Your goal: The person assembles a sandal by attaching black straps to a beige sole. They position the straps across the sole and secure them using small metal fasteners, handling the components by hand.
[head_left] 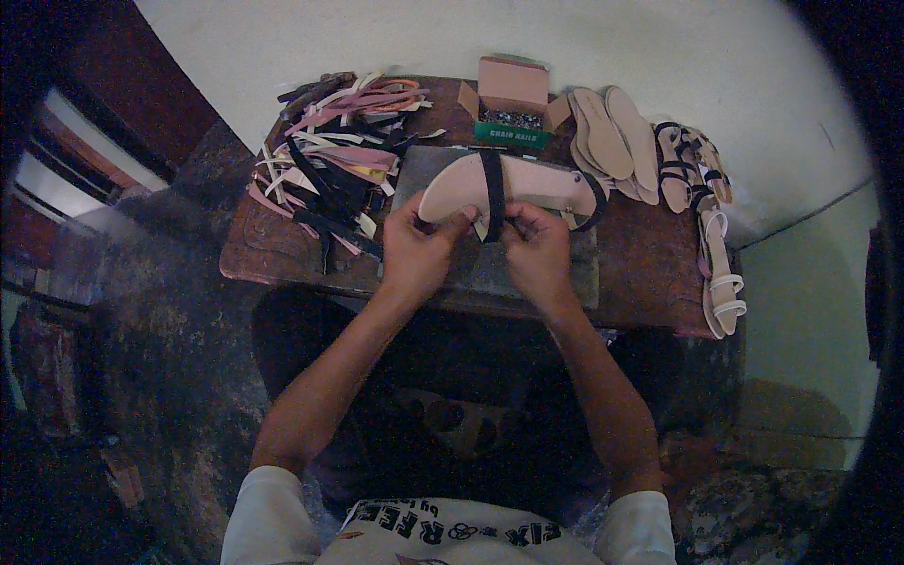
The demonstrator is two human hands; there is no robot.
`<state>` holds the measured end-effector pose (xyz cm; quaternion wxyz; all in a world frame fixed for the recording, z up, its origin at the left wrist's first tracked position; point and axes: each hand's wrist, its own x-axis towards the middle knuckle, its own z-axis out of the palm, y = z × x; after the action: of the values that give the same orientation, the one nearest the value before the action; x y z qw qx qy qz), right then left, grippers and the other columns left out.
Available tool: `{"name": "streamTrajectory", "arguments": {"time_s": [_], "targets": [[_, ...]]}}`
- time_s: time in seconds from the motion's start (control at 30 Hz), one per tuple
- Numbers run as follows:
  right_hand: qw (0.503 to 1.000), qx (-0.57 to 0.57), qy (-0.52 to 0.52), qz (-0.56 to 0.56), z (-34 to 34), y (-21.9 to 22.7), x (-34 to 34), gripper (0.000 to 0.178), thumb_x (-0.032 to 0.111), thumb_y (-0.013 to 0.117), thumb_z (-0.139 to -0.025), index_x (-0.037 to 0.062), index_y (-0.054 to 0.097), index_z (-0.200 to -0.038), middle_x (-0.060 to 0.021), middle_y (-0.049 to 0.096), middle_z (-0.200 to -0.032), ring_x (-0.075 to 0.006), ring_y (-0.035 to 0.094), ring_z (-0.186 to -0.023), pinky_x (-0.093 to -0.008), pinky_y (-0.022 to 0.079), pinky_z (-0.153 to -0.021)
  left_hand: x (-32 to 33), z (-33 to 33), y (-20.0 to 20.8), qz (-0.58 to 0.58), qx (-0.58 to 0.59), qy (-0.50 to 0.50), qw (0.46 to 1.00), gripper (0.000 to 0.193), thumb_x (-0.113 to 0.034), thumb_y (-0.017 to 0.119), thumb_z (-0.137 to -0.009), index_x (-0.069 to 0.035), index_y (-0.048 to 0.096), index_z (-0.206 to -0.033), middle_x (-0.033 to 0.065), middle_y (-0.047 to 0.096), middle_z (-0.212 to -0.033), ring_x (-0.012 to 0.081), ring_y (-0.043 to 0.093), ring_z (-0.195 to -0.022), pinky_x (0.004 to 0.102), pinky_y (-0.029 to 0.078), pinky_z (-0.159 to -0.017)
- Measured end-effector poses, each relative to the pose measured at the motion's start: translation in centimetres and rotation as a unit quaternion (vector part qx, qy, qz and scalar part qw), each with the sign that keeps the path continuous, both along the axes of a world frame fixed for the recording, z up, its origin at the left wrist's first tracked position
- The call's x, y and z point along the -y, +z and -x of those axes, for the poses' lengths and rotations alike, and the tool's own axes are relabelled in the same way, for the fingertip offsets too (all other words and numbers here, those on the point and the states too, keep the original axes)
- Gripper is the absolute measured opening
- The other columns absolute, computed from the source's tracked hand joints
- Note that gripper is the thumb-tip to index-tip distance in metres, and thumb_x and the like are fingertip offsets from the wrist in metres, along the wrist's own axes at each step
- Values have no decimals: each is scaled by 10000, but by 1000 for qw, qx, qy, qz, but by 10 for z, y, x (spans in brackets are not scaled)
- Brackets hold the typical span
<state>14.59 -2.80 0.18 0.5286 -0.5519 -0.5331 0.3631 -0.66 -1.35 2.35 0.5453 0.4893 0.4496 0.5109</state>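
Note:
Between both hands, above a dark flat slab [565, 273] on the table, I hold a beige sandal [532, 185]. A black strap crosses its front part, and another black strap loops round the heel end at the right. My left hand [419, 250] is closed on the toe end, its thumb on the near edge. My right hand [537, 250] has its fingers pinched at the near edge, just right of the front strap. What the right fingertips grip there, sandal edge or strap end, is partly hidden.
Loose black, pink and white strips [330, 160] are heaped on the table's left. Behind the sandal stands an open green box [513, 132] of small nails. Beige soles [612, 141] lie at the back right, beside black-strapped sandals [676, 169] and white-strapped sandals [723, 282] along the table's right edge.

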Motion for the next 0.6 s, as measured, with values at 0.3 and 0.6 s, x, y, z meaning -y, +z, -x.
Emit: {"name": "streamTrajectory", "arguments": {"time_s": [0.3,0.6], "targets": [[999,-36,17,-13,-6,-14,-6,134,-40,634,-830,-30,683,-955,-111,705,-905,-169,661,-863,-301,506,-826,-5,4,5,25,-56,-16,998,285,-119,741,-823,15,661,-1062,89,705,-944,148,661,-813,297,524,-731],[998,-45,51,8,-5,-9,-6,134,-44,639,-834,-35,673,-964,-94,697,-931,-158,652,-887,-298,511,-826,-7,11,8,12,-83,-31,996,312,-130,754,-803,26,654,-1053,111,709,-963,184,673,-868,328,526,-779]]}}
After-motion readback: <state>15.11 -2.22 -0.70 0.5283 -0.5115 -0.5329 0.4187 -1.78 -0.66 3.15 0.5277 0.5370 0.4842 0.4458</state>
